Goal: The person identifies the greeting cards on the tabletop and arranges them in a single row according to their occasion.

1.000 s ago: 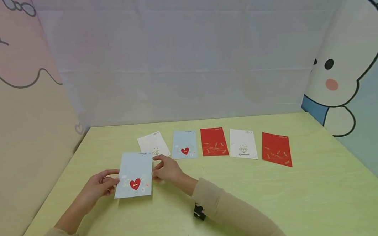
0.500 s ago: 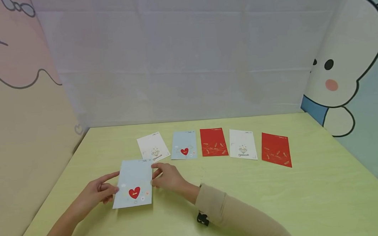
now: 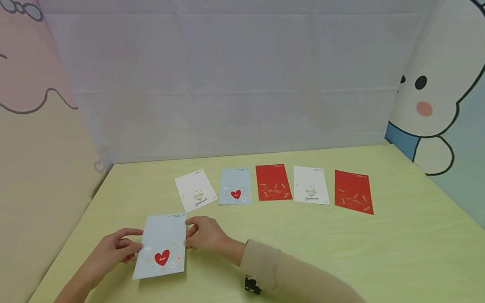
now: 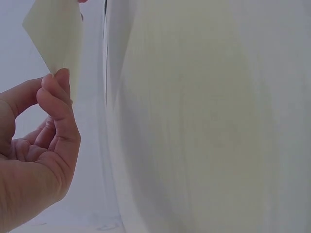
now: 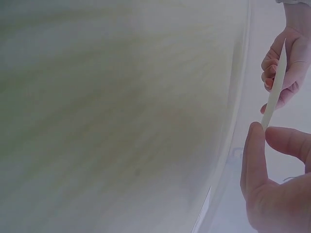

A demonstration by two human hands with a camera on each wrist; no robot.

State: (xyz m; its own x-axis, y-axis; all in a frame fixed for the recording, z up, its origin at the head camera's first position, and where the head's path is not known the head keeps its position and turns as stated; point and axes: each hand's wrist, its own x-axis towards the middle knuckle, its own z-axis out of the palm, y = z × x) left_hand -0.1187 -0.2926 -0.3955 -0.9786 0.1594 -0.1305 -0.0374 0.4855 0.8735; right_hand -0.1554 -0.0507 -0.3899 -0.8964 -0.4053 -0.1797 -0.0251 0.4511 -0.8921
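Note:
A light blue card (image 3: 163, 240) with a red heart on it is held between my two hands, above the left part of the table. My left hand (image 3: 111, 253) pinches its left edge, and my right hand (image 3: 207, 235) pinches the right edge. The card casts a shadow beneath it and tilts slightly. From the left wrist, its plain back (image 4: 56, 41) shows above the thumb and finger of the left hand (image 4: 43, 136). Seen nearly edge-on from the right wrist, the card (image 5: 276, 92) sits between the right hand's (image 5: 274, 179) thumb and fingers.
Along the far side of the pale green table (image 3: 297, 258) lie a white diamond card (image 3: 195, 188), a blue heart card (image 3: 235, 181), a red card (image 3: 273, 179), another white card (image 3: 310, 180) and another red card (image 3: 353, 189). A white sheet (image 3: 238, 78) hangs behind.
Both hands have carried the blue card toward me and to the left. The leftmost white card, partly covered before, now shows almost whole. The far row of cards has stayed put.

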